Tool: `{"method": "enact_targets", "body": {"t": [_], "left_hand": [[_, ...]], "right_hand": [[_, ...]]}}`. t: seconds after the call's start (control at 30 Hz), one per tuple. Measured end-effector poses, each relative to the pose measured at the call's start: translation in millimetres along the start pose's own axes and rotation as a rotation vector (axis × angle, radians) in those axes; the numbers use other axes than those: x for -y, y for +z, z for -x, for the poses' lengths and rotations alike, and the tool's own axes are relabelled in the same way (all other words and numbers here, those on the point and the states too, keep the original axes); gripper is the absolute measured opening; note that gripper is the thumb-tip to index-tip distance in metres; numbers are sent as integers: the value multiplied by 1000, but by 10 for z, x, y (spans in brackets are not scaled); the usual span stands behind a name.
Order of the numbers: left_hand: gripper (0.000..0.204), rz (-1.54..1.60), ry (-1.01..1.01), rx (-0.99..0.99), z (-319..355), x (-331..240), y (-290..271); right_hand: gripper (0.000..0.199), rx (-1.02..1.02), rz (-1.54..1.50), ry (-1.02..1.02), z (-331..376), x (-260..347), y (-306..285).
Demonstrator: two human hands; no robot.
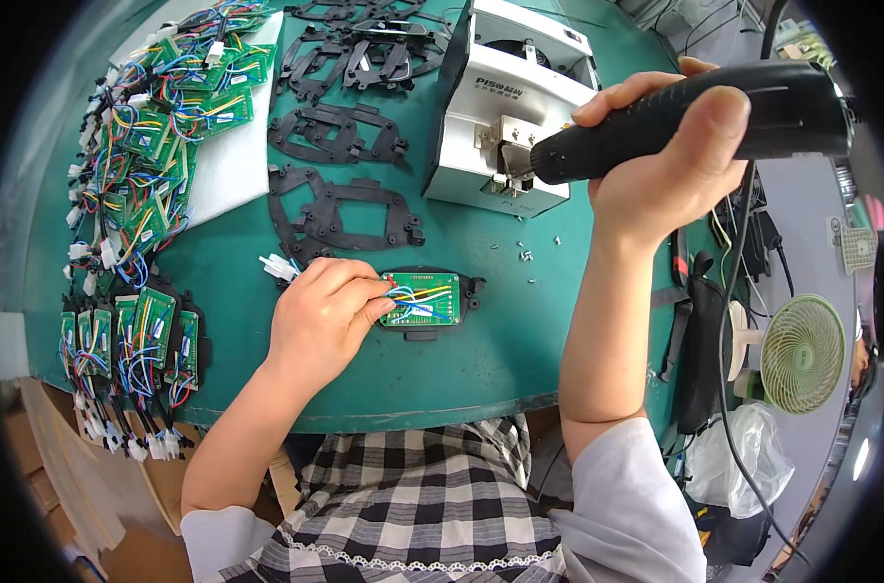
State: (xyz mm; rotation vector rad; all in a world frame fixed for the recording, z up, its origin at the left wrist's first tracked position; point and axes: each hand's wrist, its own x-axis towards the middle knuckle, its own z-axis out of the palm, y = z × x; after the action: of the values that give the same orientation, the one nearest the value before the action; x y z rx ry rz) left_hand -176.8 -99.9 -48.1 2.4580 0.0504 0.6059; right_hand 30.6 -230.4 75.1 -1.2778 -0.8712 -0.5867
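Observation:
My right hand (pixel 661 185) is wrapped round a black electric screwdriver (pixel 695 121), held nearly level. Its front end points left at the outlet of a white screw feeder (pixel 505 107); whether the tip touches a screw there is too small to tell. My left hand (pixel 325 316) pinches the coloured wires at the left side of a green circuit board (pixel 425 299). That board lies on a black plastic frame (pixel 471 291) on the table. A white connector (pixel 279 267) on wires sticks out past the left hand.
Loose small screws (pixel 527 256) lie before the feeder. Several black frames (pixel 340 214) are spread behind my left hand. Wired green boards (pixel 151 136) pile at far left on white foam (pixel 233 165); others (pixel 155 325) stand at the left edge. A green fan (pixel 801 352) and a hanging cable (pixel 729 389) are at right.

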Motion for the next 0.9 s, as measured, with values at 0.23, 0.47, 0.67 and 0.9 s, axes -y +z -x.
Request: {"method": "enact_targets", "body": {"t": [0.23,0.47,0.67,0.9], "left_hand": [[15,-10,9,-11,-6,0,2],[14,-40,25,-25,8,2,-11],[17,-12,6,-27,29,25,3],[14,-63,46,-56,28,47,-1]], "right_hand": [[62,-17,32,31,73,-14,77],[70,79,-68,326,317,260,61],[76,289,-281,489,814,472,259],[79,355,-211,397,985,460,486]]}}
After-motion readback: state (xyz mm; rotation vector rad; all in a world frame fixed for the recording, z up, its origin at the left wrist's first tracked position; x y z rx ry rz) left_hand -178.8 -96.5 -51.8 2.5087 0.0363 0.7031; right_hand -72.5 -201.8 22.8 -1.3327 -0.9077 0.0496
